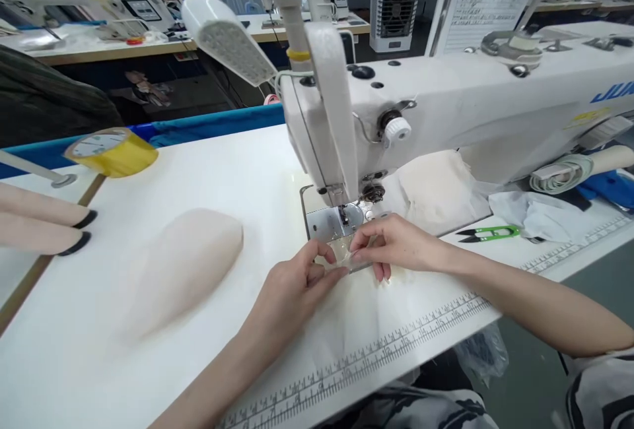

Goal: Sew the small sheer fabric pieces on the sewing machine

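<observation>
A white sewing machine (446, 105) stands on a white table (99, 363). My left hand (290, 290) and my right hand (396, 244) meet just in front of the needle plate (329, 221). Both pinch a small pale, partly see-through piece of fabric (341, 254) between thumb and fingers. A larger sheet of thin cream fabric (376, 310) lies flat under my hands, reaching to the table's front edge with its printed ruler (406, 340).
A cream stuffed fabric shape (183, 267) lies to the left. Green thread snips (490, 233) lie to the right, near crumpled white cloth (537, 214) and folded cream fabric (440, 191). A yellow tape roll (111, 152) and the machine lamp (228, 39) sit at the left back.
</observation>
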A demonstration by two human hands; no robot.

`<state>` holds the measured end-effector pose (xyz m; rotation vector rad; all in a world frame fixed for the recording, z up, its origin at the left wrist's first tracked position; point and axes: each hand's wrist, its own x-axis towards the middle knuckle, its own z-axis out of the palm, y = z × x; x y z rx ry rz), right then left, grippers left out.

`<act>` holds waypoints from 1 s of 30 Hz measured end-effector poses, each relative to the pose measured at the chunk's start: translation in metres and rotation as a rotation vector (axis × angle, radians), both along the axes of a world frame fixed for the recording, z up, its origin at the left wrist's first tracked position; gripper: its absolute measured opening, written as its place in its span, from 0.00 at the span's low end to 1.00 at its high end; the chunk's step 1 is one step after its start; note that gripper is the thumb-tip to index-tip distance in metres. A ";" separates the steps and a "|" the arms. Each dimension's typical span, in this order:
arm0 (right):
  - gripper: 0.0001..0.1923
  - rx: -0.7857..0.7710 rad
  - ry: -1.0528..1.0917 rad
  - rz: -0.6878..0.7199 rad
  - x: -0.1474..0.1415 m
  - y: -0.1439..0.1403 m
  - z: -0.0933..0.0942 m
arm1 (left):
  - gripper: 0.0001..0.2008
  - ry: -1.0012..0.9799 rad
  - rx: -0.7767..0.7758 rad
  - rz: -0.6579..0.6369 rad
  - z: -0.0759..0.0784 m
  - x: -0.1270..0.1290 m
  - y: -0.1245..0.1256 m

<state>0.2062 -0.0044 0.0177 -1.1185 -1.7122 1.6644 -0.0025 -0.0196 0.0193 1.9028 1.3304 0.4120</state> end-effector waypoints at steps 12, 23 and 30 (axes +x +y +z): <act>0.04 0.483 -0.159 -0.111 -0.004 -0.015 0.004 | 0.10 0.061 0.508 -0.083 -0.012 -0.005 -0.010; 0.04 0.662 -0.157 -0.053 -0.004 -0.020 -0.001 | 0.07 0.041 0.753 -0.108 -0.016 -0.006 -0.013; 0.05 0.685 -0.148 -0.058 -0.005 -0.023 0.000 | 0.02 0.014 0.804 -0.136 -0.013 0.001 -0.013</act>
